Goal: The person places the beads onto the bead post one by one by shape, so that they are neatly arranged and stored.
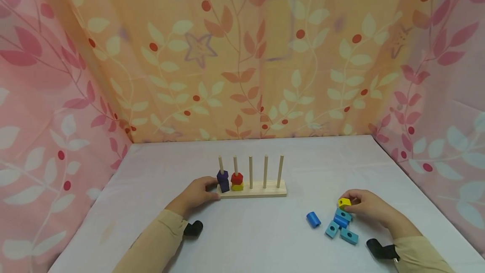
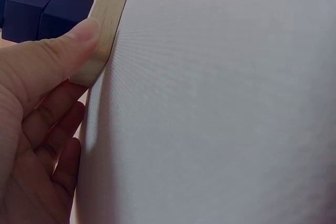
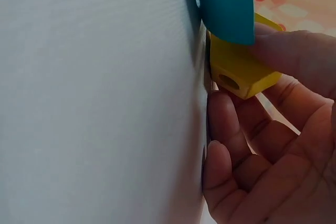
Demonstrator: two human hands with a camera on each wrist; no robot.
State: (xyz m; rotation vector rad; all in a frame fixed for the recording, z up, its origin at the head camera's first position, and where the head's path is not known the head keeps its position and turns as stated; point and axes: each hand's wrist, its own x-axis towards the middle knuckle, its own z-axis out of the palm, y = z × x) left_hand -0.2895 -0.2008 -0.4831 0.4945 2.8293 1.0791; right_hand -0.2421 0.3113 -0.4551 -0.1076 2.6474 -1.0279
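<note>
My left hand (image 1: 195,193) grips the left end of a wooden peg stand (image 1: 261,189), its thumb (image 2: 83,34) against the base in the left wrist view. Dark purple blocks (image 1: 223,180) are stacked on the leftmost peg. Beside them, a red block (image 1: 236,178) sits above a yellow one on the second peg; the other three pegs are bare. At the right, my right hand (image 1: 365,203) pinches a yellow block (image 3: 244,66) with a hole through it. Close against that block is a teal block (image 3: 228,9), which partly covers it in the right wrist view.
More teal blocks (image 1: 349,236) and a blue block (image 1: 341,221) lie bunched near the right hand. A blue cylinder-like block (image 1: 313,220) lies apart to their left. White cloth (image 1: 257,235) covers the table, and patterned curtains (image 1: 242,54) stand behind and at both sides.
</note>
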